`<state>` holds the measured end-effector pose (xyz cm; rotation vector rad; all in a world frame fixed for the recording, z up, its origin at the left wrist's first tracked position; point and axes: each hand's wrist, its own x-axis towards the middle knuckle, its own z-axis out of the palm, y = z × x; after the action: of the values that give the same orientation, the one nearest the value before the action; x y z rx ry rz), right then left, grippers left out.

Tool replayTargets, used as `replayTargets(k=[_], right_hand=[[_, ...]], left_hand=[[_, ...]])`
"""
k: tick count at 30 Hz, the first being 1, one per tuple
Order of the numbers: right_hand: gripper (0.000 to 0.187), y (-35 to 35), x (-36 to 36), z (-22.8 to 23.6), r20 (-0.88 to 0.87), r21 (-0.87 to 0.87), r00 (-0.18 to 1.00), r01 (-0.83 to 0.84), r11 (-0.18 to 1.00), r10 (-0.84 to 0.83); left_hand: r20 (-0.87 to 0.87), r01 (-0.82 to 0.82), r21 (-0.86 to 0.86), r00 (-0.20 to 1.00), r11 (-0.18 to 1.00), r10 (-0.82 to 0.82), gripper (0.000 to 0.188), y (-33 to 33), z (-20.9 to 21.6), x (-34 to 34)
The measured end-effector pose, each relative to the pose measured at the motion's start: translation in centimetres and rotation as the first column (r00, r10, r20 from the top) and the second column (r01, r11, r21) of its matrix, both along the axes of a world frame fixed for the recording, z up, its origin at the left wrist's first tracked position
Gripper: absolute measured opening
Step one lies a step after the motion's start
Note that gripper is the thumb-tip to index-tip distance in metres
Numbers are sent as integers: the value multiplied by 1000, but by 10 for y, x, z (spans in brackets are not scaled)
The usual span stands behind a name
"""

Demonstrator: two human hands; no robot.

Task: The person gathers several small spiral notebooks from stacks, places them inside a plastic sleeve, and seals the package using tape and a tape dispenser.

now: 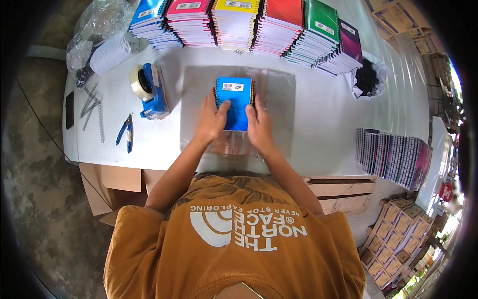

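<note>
A small stack of spiral notebooks with a blue cover and white label on top is in front of me, between my two hands. My left hand is closed around the left side, its thumb on the blue cover. On the opposite side my right hand grips the edge, thumb along the cover. Yellow-orange coils show at the stack's right edge; the lower notebooks are mostly hidden. Beneath it, clear plastic bags are spread flat on the white table.
Tall piles of coloured notebooks line the far side. A blue tape dispenser, cutting pliers, loose wire coils and a phone lie to the left. Purple notebooks and a bag of black material are on the right.
</note>
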<state>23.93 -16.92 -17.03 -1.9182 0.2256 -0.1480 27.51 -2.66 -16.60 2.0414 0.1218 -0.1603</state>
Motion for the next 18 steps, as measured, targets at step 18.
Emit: replayTargets(k=[18], right_hand=[[34, -52, -24, -35, 148, -750, 954, 279, 600, -260]], left_hand=[[322, -319, 730, 941, 605, 107, 42, 33, -46, -19]])
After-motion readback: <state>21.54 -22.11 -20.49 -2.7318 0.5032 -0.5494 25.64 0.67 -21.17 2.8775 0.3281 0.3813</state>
